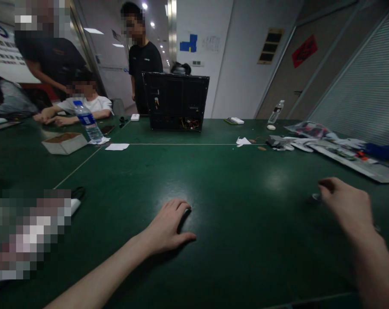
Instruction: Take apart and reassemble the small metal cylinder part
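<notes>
My left hand (167, 227) lies palm down on the green table (226, 184), thumb and fingers spread apart, with nothing visible in it. Over the table's right side, my right hand (350, 206) is closed, its thumb and forefinger drawn together. What it holds, if anything, is hidden. A small dark object with a shiny face (315, 197) sits right beside those fingertips; whether they touch it I cannot tell. Partly behind my right wrist shows another small item, too blurred to name.
A black boxy case (176, 103) with exposed wires stands at the far edge. To the left are a water bottle (88, 122) and an open box (65, 143). Bags and papers clutter a white board (351, 159) at right. A standing person (146, 60) and others are beyond.
</notes>
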The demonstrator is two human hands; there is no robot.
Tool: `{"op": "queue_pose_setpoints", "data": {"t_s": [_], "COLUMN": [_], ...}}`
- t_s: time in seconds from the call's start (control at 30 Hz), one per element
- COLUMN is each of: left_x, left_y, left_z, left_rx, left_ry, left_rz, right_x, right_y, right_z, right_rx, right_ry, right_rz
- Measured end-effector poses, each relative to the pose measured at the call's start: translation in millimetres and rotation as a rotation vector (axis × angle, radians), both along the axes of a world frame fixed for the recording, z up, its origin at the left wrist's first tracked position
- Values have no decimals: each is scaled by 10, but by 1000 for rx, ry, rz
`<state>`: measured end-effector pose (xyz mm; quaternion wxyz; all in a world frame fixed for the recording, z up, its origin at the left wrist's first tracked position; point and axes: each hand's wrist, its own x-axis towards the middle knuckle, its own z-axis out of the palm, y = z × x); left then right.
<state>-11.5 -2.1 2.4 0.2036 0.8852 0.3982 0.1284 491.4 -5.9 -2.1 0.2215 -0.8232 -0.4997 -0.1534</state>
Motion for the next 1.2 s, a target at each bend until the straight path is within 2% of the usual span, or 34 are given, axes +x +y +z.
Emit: {"op": "queue_pose_setpoints", "data": {"t_s": [0.1, 0.2, 0.43, 0.77, 1.2], "left_x": [2, 15, 36, 81, 74], "left_y": [-2, -1, 16, 25, 37], "left_z": [4, 13, 11, 12, -10], "left_rx": [-5, -13, -5, 4, -7], "left_ry": [0, 7, 14, 29, 30], "left_rz": [4, 6, 3, -4, 1], "right_x": [326, 420, 390, 472, 430], "right_y": [-64, -59, -62, -60, -15], "right_z": [-115, -144, -119, -214, -106], "right_rx": [-202, -306, -310, -352, -473], "right_ry": [25, 116, 120, 42, 111], "right_rz": [-49, -34, 4, -34, -69]}}
